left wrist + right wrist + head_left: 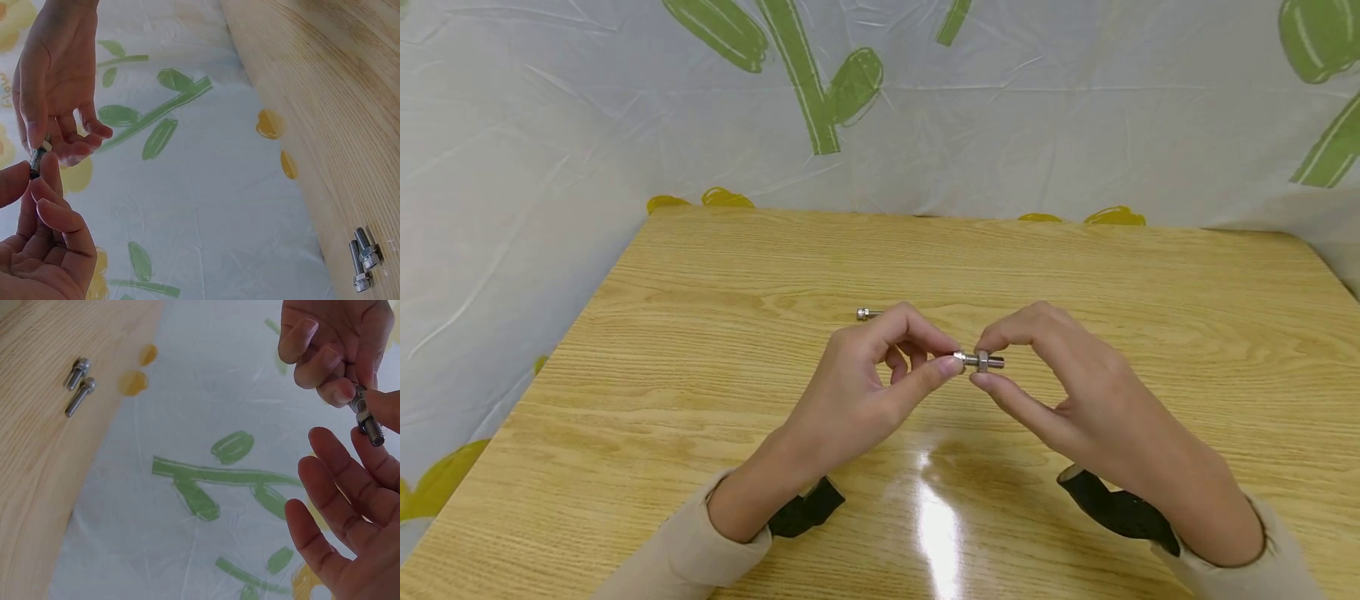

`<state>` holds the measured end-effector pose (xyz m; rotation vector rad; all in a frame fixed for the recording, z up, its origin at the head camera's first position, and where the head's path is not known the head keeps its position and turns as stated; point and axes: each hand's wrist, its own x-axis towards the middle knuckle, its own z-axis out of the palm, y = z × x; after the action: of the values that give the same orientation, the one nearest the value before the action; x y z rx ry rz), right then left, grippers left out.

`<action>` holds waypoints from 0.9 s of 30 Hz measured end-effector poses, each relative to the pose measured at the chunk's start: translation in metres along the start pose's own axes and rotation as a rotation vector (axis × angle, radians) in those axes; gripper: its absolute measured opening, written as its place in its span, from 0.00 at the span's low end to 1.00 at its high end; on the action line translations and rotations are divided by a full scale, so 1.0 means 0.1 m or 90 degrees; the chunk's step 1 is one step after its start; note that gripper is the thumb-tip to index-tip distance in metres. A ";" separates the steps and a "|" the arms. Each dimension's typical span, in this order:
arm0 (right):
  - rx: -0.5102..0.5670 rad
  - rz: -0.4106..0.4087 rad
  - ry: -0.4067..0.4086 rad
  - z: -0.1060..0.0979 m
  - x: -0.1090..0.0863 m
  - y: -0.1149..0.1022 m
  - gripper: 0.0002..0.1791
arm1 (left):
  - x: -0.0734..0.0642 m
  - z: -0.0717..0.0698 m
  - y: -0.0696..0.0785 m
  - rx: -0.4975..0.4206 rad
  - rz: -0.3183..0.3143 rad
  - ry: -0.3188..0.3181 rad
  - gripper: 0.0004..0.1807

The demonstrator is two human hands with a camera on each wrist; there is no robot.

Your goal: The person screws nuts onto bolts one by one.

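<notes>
My left hand point(868, 383) pinches the head end of a silver bolt point(997, 362) between thumb and forefinger. The bolt lies about level above the table, its threaded end toward the right. Partway along the shank sits a hex nut point(982, 361). The thumb and forefinger of my right hand point(1078, 392) pinch this nut from below and above, while its other fingers are extended in the right wrist view. Fingertips hide much of the bolt's head.
Two more bolts lie side by side on the wooden table point(700, 400), the nearer bolt point(80, 397) and the other bolt point(77, 374). In the head view my left hand partly covers them. Behind the table hangs a pale sheet point(1000, 125) with green leaf prints.
</notes>
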<state>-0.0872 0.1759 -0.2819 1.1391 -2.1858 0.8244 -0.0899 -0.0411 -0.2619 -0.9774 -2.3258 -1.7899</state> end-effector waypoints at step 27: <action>-0.006 0.015 -0.018 0.00 -0.02 0.00 0.20 | 0.00 0.01 0.01 0.007 0.008 -0.009 0.02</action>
<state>-0.0864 0.1770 -0.2831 1.1287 -2.2289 0.8114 -0.0885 -0.0398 -0.2613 -1.0030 -2.3301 -1.7694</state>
